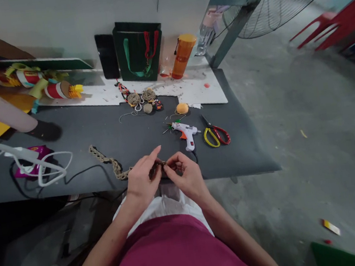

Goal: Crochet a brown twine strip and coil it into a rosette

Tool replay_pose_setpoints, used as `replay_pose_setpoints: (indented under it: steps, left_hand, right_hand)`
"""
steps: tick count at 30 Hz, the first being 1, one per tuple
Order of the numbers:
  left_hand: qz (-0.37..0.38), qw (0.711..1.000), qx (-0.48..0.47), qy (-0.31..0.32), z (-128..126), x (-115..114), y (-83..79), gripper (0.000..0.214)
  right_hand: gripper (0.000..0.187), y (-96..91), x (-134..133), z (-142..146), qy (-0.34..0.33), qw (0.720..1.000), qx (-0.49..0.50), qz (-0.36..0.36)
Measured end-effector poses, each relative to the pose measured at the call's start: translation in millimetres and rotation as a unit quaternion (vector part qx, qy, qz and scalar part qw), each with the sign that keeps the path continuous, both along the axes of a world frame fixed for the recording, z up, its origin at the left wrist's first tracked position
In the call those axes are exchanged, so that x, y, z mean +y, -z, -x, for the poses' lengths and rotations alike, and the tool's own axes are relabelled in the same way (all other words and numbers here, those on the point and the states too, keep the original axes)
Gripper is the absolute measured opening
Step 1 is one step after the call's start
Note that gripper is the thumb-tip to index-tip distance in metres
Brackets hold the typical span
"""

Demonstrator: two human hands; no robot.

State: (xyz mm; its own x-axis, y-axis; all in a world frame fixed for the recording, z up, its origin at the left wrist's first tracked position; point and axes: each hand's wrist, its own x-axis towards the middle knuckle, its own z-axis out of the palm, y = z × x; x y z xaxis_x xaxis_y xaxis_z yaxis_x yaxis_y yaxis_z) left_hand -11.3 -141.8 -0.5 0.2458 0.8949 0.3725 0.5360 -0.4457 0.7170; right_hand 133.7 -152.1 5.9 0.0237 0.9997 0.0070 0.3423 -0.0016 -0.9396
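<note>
A brown braided cord strip [117,169] trails across the dark table, its near end running up into my hands. My left hand [143,174] pinches it at the table's front edge, index finger stretched out. Close beside it, my right hand [184,173] has thumb and fingers closed on the same end; the exact spot between the fingertips is partly hidden. Just beyond my right hand lies a white glue gun [185,132] with an orange trigger. To its right rest scissors [215,134] with one yellow and one red handle.
Farther back are coiled cord pieces [142,97], an orange ball of thread [182,108], a dark green gift bag [139,53], a phone [107,56] and an orange bottle [183,56]. At left stand white cables [52,177] and a purple packet [35,158]. A fan [278,2] stands beyond the right end.
</note>
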Motion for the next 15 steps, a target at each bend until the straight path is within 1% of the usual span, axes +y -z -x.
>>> replay_pose_setpoints:
  steps: [4,6,9,12,15]
  left_hand:
    - [-0.001,1.000,0.007,0.020,3.8,3.7,1.5,0.045]
    - [0.021,0.999,-0.012,0.031,6.8,5.2,-0.1,0.044]
    - [0.040,0.998,-0.036,0.036,10.7,6.4,-2.3,0.044]
    - [0.003,0.999,-0.013,0.036,10.7,5.7,-1.4,0.043]
    - [-0.054,0.998,0.030,0.016,6.9,3.0,1.1,0.040]
  right_hand:
    - [0.008,-2.3,1.1,-1.4,-0.014,1.000,-0.023,0.006]
    - [0.007,-3.0,2.6,-2.7,-0.016,1.000,-0.003,0.022]
    - [0.012,-3.2,4.8,-3.9,-0.020,0.996,0.054,0.066]
    - [0.015,-2.7,6.0,-3.5,-0.013,0.992,0.086,0.088]
    - [0.014,-2.6,5.9,-2.3,0.001,0.997,0.053,0.060]
